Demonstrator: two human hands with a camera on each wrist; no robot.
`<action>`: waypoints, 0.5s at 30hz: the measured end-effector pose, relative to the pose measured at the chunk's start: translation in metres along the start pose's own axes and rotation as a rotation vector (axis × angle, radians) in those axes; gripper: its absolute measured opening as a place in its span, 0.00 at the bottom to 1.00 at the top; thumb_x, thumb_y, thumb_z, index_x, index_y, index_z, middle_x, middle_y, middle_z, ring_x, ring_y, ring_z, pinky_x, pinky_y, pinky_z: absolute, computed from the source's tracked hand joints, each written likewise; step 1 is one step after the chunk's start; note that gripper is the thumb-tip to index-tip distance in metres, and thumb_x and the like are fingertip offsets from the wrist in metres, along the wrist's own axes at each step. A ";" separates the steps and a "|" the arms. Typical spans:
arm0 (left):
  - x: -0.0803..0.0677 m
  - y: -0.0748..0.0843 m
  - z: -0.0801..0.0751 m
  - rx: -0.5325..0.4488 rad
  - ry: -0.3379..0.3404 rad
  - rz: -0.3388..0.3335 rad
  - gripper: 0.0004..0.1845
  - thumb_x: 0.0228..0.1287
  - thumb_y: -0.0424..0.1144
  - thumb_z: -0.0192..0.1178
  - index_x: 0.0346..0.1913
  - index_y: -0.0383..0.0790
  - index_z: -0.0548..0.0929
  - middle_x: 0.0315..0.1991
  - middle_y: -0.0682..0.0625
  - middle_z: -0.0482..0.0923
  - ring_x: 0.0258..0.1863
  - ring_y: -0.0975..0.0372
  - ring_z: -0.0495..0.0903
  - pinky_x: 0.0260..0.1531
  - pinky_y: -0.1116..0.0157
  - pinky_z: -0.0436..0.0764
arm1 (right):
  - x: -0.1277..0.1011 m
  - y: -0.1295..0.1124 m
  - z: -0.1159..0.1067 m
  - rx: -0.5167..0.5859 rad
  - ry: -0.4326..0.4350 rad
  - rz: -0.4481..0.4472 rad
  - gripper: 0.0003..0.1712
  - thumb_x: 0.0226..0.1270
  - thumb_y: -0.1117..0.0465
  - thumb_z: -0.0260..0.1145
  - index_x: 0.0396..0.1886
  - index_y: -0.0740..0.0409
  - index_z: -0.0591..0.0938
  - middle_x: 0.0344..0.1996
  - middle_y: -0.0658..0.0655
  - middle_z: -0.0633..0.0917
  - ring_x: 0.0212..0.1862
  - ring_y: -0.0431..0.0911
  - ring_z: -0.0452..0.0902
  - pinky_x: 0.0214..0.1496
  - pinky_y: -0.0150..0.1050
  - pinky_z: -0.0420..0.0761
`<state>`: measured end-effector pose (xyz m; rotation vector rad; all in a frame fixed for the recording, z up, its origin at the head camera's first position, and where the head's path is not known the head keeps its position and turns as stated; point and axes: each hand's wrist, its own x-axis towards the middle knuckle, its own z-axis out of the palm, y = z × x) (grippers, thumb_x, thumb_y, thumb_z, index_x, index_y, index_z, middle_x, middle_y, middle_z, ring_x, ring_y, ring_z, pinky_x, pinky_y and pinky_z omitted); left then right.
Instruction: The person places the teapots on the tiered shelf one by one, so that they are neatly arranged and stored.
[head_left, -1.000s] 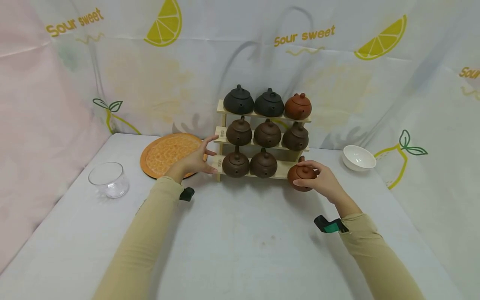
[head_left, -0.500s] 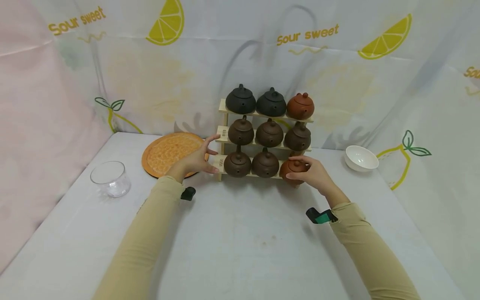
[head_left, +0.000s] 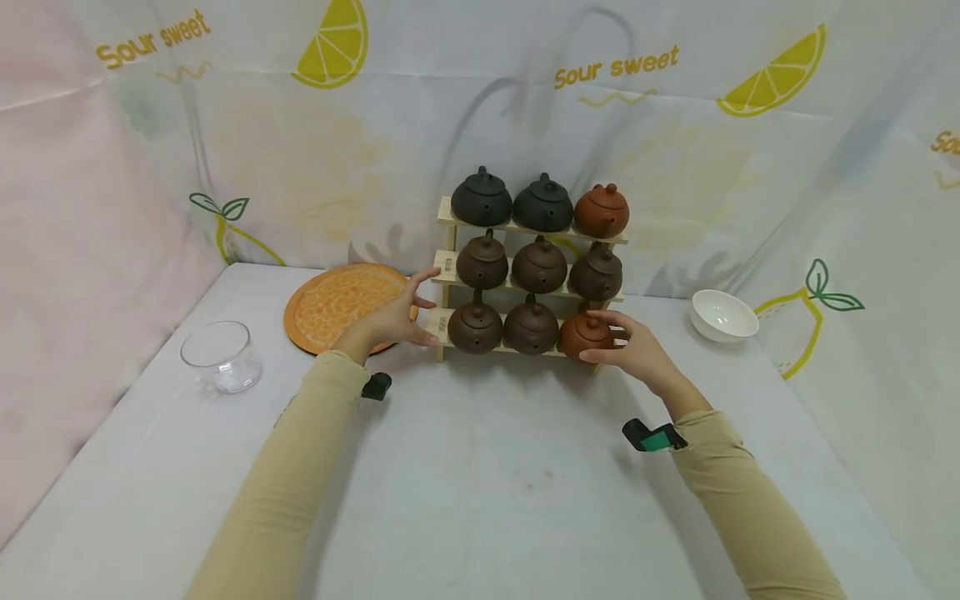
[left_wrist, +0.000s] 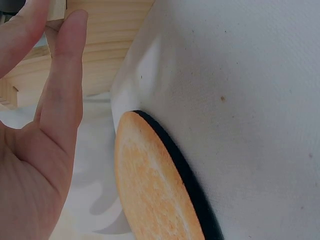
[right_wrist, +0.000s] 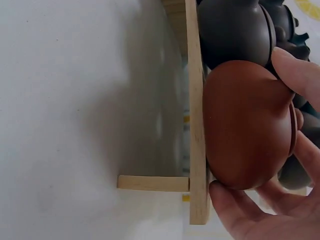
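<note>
A three-tier wooden rack (head_left: 447, 250) at the back of the table carries several small clay teapots. My right hand (head_left: 626, 348) grips a red-brown teapot (head_left: 583, 335) that sits at the right end of the bottom shelf. In the right wrist view that teapot (right_wrist: 245, 130) rests on the shelf board (right_wrist: 196, 125), with my thumb (right_wrist: 230, 205) below it and a finger over the top. My left hand (head_left: 397, 321) is spread flat against the rack's left side. The left wrist view shows its straight fingers (left_wrist: 60, 100) touching the wood (left_wrist: 105, 55).
A round orange mat (head_left: 337, 304) lies left of the rack, right behind my left hand. A glass bowl (head_left: 220, 357) stands at the far left, and a white bowl (head_left: 722, 315) at the right. Cloth walls close the table's back and sides.
My right hand carried the red-brown teapot from the table by the rack's right corner onto the bottom shelf. The left hand stayed on the rack.
</note>
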<state>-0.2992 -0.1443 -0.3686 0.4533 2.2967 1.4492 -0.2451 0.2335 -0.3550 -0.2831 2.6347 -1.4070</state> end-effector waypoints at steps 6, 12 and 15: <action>0.000 -0.002 0.000 -0.007 0.009 0.015 0.61 0.48 0.20 0.67 0.71 0.64 0.38 0.64 0.33 0.57 0.39 0.52 0.79 0.36 0.62 0.79 | 0.000 0.001 0.002 0.027 0.025 -0.018 0.39 0.54 0.58 0.72 0.66 0.56 0.68 0.61 0.62 0.68 0.59 0.58 0.65 0.52 0.50 0.71; -0.005 -0.008 -0.002 0.024 0.025 0.049 0.60 0.51 0.23 0.66 0.73 0.61 0.36 0.64 0.33 0.56 0.38 0.47 0.79 0.38 0.57 0.79 | -0.005 0.004 0.001 0.070 0.031 -0.032 0.41 0.56 0.59 0.71 0.68 0.57 0.64 0.65 0.63 0.64 0.62 0.60 0.62 0.56 0.54 0.68; -0.014 -0.009 -0.006 0.110 0.088 0.039 0.51 0.57 0.30 0.65 0.74 0.51 0.41 0.63 0.33 0.59 0.46 0.44 0.75 0.45 0.54 0.76 | -0.013 0.003 -0.005 0.055 0.057 -0.039 0.40 0.59 0.57 0.69 0.69 0.57 0.62 0.66 0.63 0.63 0.64 0.61 0.60 0.58 0.55 0.67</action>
